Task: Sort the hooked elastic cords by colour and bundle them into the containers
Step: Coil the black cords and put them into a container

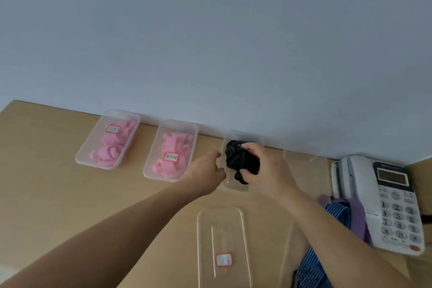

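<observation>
My right hand (266, 168) grips a bundle of black cords (236, 159) and holds it inside a clear container (233, 186) at the back of the desk. My left hand (205, 170) rests against that container's left side, fingers loosely bent. Two lidded clear containers hold pink cords: one at far left (109, 139), one to its right (169, 151), each with a red-edged label. A further clear container (304, 166) stands to the right of the one with the black cords; its contents cannot be made out.
A clear lid with a red-edged label (223, 248) lies on the wooden desk (58, 182) near me. A white telephone (385, 201) sits at the right, with blue striped and purple cloth (341, 217) beside it. A grey wall runs behind.
</observation>
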`<action>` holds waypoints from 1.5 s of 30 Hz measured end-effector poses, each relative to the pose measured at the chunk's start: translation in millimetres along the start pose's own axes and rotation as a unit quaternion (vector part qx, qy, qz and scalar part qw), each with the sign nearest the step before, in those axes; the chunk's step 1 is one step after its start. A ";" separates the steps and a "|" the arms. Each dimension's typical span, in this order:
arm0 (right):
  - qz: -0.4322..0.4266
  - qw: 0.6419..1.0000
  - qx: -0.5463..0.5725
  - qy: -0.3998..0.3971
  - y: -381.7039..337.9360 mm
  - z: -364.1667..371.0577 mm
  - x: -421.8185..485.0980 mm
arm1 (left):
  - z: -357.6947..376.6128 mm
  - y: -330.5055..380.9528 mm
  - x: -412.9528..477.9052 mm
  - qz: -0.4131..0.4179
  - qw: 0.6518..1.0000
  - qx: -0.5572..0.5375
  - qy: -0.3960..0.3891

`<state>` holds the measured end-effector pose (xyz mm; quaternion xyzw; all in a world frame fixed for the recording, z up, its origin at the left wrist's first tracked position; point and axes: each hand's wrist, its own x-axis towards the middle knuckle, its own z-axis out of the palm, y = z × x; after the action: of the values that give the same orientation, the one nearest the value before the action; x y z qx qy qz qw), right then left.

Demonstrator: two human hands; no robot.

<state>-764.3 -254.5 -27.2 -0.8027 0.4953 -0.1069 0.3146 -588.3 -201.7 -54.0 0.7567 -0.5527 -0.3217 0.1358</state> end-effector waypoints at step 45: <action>-0.149 0.961 -0.223 0.069 40.7 31.9 -13.6 | 25.0 -11.8 14.8 0.254 0.914 0.312 0.054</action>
<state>-785.2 -242.7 -75.0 -0.9077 0.4022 -0.0944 0.0729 -592.6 -207.4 -84.5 0.6110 -0.7903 -0.0465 -0.0009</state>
